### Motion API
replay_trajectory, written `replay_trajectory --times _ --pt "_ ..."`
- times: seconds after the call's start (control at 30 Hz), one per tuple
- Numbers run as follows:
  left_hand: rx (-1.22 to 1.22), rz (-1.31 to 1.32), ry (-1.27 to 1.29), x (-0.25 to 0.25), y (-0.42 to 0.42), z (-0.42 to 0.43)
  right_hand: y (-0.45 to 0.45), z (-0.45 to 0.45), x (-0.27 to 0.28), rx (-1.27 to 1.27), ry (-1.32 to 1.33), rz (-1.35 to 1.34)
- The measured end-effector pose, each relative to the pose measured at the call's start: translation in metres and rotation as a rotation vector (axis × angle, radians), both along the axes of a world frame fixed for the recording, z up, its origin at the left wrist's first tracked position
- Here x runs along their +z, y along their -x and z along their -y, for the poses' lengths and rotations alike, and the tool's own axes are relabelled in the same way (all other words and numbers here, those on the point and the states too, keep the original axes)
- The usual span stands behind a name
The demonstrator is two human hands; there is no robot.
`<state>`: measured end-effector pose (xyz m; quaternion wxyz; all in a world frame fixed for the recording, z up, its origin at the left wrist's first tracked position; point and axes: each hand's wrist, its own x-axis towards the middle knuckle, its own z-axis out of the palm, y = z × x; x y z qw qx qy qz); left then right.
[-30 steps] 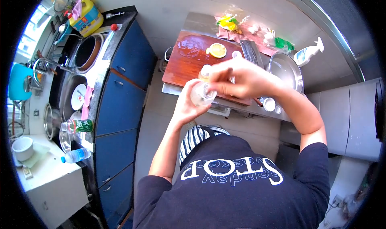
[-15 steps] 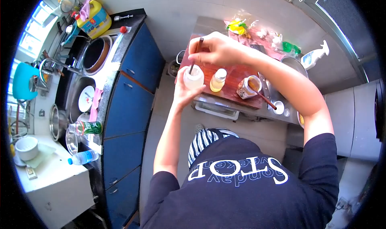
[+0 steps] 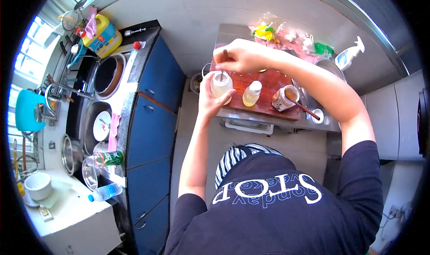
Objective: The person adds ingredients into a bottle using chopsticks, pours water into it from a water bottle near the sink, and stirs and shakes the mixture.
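Observation:
A translucent white bottle [image 3: 220,88] with an open mouth is gripped in my left hand [image 3: 211,101], the thumb lying along its side. My right hand [image 3: 239,57] is closed on a thin brown stick [image 3: 224,53], whose lower end goes into the bottle's mouth. The stick's tip inside cannot be made out. Beside the bottle, a small bottle of yellowish liquid [image 3: 251,95] stands on the red-brown cutting board [image 3: 268,82]. Farther right is an open glass jar [image 3: 283,99] of brown contents, with a brown-handled utensil [image 3: 309,111] leaning out.
A white cap [image 3: 317,116] lies at the metal table's front edge. A spray bottle [image 3: 350,53], green bottle [image 3: 323,49] and yellow package [image 3: 264,31] are along the back. At left are a sink [image 3: 92,114], a dark pot [image 3: 107,78] and a yellow jug [image 3: 104,37].
The view has shifted a little, so the table items appear farther right. My right hand has come lower, closer to the bottle's mouth, with the stick deeper inside.

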<state>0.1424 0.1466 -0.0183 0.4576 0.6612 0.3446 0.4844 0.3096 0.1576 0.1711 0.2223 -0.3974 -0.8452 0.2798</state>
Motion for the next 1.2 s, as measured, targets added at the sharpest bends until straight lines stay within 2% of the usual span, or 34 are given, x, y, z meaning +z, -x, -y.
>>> replay_trajectory --times 0.07,0.13,0.2,0.27,0.3,0.33,0.4,0.43,0.47,0.53,0.6,0.67,0.73,0.8,0.87,0.93,1.0,1.03,1.07,1.13,1.2 --pt "0.012 -0.048 -0.063 0.004 -0.001 0.001 0.0 0.007 0.012 0.094 0.08 0.261" --pt "0.055 -0.088 -0.073 0.005 0.0 0.003 -0.001 -0.001 -0.001 0.059 0.007 -0.098" --pt "0.108 -0.146 -0.127 0.011 0.001 0.004 -0.005 -0.003 -0.004 0.051 -0.01 -0.036" --pt "0.121 -0.127 -0.132 0.01 0.001 0.006 -0.005 0.004 0.007 0.109 0.097 0.259" --pt "0.128 -0.137 -0.135 0.01 0.0 0.005 -0.005 0.003 0.006 0.105 0.099 0.206" --pt "0.136 -0.148 -0.136 0.011 -0.001 0.006 -0.005 -0.002 -0.005 0.048 0.06 -0.037" --pt "0.143 -0.112 -0.114 0.018 -0.002 0.006 -0.008 -0.012 -0.011 0.018 0.134 -0.128" --pt "0.144 -0.117 -0.123 0.023 -0.002 0.008 -0.01 -0.011 -0.01 0.091 0.016 0.072" --pt "0.143 -0.123 -0.132 0.027 -0.002 0.011 -0.011 -0.009 -0.01 0.153 0.051 0.204" --pt "0.195 -0.172 -0.181 0.032 -0.003 0.012 -0.009 -0.011 -0.015 0.161 0.058 0.023" --pt "0.106 -0.071 -0.053 0.025 -0.003 0.009 -0.009 -0.014 -0.018 0.035 0.153 -0.175" --pt "0.141 -0.084 -0.093 0.023 -0.003 0.009 -0.012 -0.013 -0.017 0.164 0.069 0.086" --pt "0.173 -0.092 -0.129 0.023 -0.004 0.009 -0.009 -0.013 -0.018 0.198 0.041 -0.022" --pt "0.117 -0.073 -0.069 0.025 -0.003 0.009 -0.007 -0.017 -0.02 0.062 0.118 -0.228" --pt "0.158 -0.093 -0.114 0.029 -0.004 0.011 -0.012 -0.022 -0.031 0.2 -0.078 0.033" --pt "0.193 -0.108 -0.156 0.029 -0.004 0.011 -0.009 -0.014 -0.02 0.222 0.018 0.036" --pt "0.138 -0.127 -0.064 0.026 -0.003 0.009 -0.007 -0.013 -0.013 0.084 0.075 -0.186" --pt "0.144 -0.127 -0.063 0.027 -0.003 0.011 -0.009 -0.016 -0.015 0.113 0.055 -0.137" --pt "0.175 -0.134 -0.086 0.028 -0.004 0.013 -0.011 -0.016 -0.018 0.168 -0.064 0.022" --pt "0.207 -0.138 -0.11 0.027 -0.004 0.012 -0.01 -0.011 -0.004 0.198 0.025 0.108" --pt "0.158 -0.097 -0.068 0.023 -0.004 0.01 -0.009 -0.01 0.009 0.042 0.139 -0.149"
